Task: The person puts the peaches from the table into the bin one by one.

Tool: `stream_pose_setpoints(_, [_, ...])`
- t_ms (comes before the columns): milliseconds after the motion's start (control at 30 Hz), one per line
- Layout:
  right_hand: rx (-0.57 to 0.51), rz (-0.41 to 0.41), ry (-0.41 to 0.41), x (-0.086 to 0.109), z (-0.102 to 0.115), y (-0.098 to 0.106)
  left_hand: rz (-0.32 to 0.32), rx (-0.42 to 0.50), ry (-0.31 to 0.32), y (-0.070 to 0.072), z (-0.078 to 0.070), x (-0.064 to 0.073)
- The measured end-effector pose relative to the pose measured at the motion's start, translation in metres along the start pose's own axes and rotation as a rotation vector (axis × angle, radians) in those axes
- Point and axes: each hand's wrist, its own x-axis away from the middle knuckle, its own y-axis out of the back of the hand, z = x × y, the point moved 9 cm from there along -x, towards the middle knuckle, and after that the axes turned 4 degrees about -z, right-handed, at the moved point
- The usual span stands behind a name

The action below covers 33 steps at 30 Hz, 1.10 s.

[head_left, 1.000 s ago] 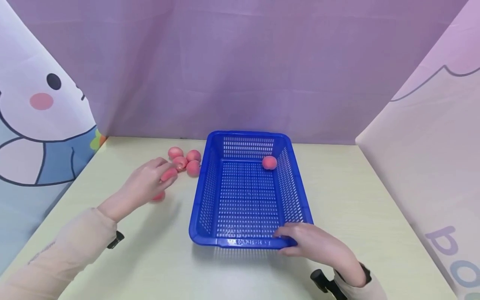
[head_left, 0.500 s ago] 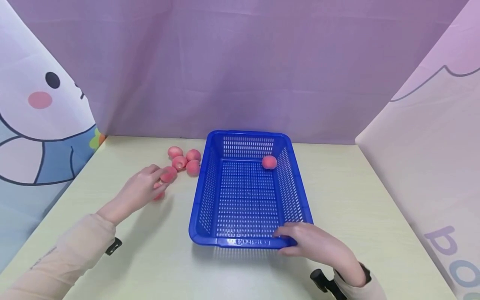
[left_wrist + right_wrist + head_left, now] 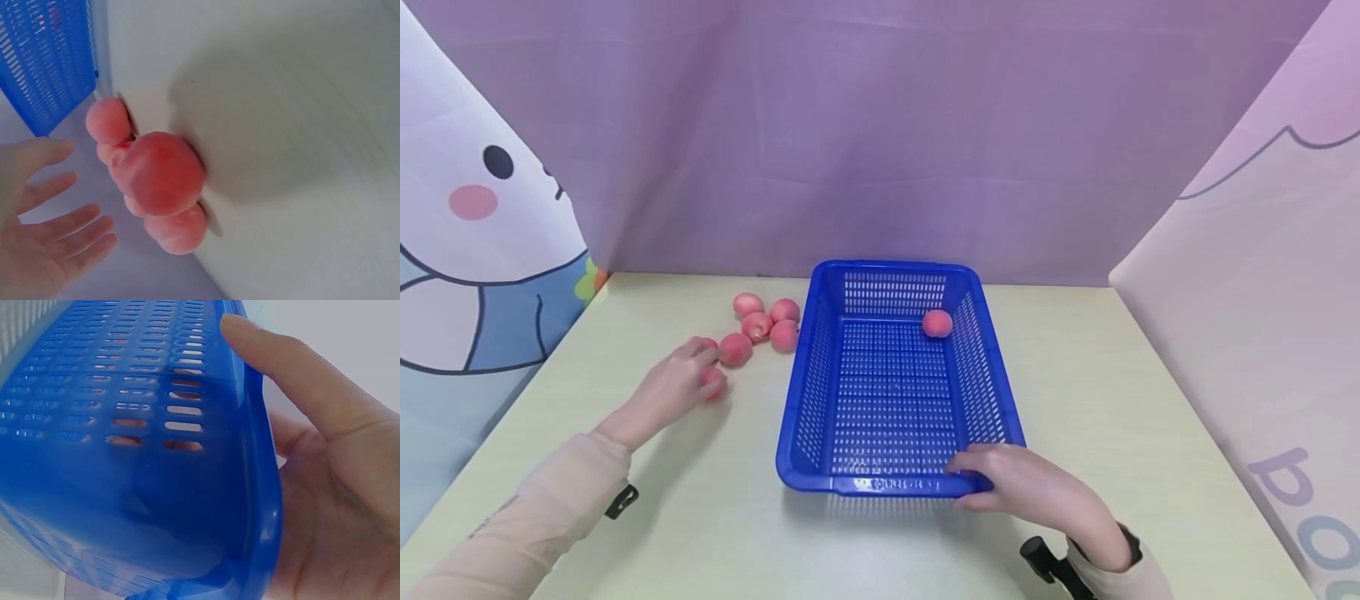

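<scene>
One peach (image 3: pixel 937 323), round and pinkish red, is in the basket (image 3: pixel 850 483), near its far right corner; at least six peaches (image 3: pixel 735 350) lie outside its left edge on the table (image 3: pixel 1150 417). The left hand (image 3: pixel 662 389) spreads its fingers beside them; the right hand (image 3: pixel 1028 490) grips the basket's near right corner.

Bright, diffuse light filled our head view; we saw a soft shadow slanting across the table (image 3: pixel 865 554) below the left hand (image 3: pixel 662 387), a pale sheen between it and the right hand (image 3: pixel 1033 490), and glints along the near rim of the basket (image 3: pixel 880 485). Our left wrist view looked dimmer, slightly soft; the right washed out above the hand.
</scene>
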Motion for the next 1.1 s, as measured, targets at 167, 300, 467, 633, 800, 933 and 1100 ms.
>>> stream_pose_setpoints(167, [0.004, -0.005, 0.000, 0.000, 0.000, 0.001, 0.003, 0.020, -0.007, -0.009, 0.006, 0.001])
stream_pose_setpoints(300, [0.005, -0.007, -0.002, 0.000, 0.000, 0.000, -0.006, 0.033, -0.035, -0.014, 0.006, 0.002])
stream_pose_setpoints(467, [0.003, -0.008, -0.007, 0.001, 0.000, 0.000, 0.037, 0.020, -0.022, -0.022, 0.008, 0.003])
stream_pose_setpoints(633, [0.014, -0.013, 0.001, 0.001, 0.001, 0.000, 0.101, 0.015, 0.026, -0.029, 0.014, 0.003])
stream_pose_setpoints(800, [0.028, -0.014, 0.001, 0.000, 0.001, 0.000, 0.160, 0.038, 0.085, -0.035, 0.021, 0.004])
stream_pose_setpoints(933, [0.027, -0.010, -0.002, 0.000, 0.001, 0.000, 0.227, 0.106, 0.183, -0.041, 0.030, 0.007])
stream_pose_setpoints(1100, [0.023, -0.005, -0.005, 0.000, 0.001, 0.000, 0.291, 0.265, 0.323, -0.051, 0.041, 0.013])
